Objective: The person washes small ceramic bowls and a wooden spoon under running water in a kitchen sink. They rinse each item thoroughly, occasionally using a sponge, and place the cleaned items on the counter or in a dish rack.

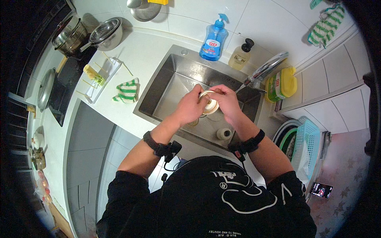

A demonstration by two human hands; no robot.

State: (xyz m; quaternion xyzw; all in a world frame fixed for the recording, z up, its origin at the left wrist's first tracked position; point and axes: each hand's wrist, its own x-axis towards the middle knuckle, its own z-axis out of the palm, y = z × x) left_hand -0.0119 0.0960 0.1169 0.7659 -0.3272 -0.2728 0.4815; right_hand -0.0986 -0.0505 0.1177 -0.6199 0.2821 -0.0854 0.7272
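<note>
Over the stainless steel sink (pixel 165 99) both of my hands hold a small round white lid or shallow dish (pixel 212 107) with a tan ring near its rim. My left hand (pixel 190 104) grips its left side, thumb across its face. At the upper right edge, my right hand (pixel 228 102) pinches it with fingers and thumb. Below them, a small pale jar or bottle (pixel 223 134) with a dark opening lies on the sink floor. A yellowish round piece (pixel 194 122) shows partly behind my left wrist; I cannot tell what it is.
Behind the sink stand a blue dish-soap bottle (pixel 213 41), a pump bottle (pixel 240 56), a chrome faucet (pixel 262 70) and a yellow jug (pixel 281 84). Leftward are a striped cloth (pixel 127 91), a white tray (pixel 98 89) and metal bowls (pixel 108 35). A blue basket (pixel 306 142) is at right.
</note>
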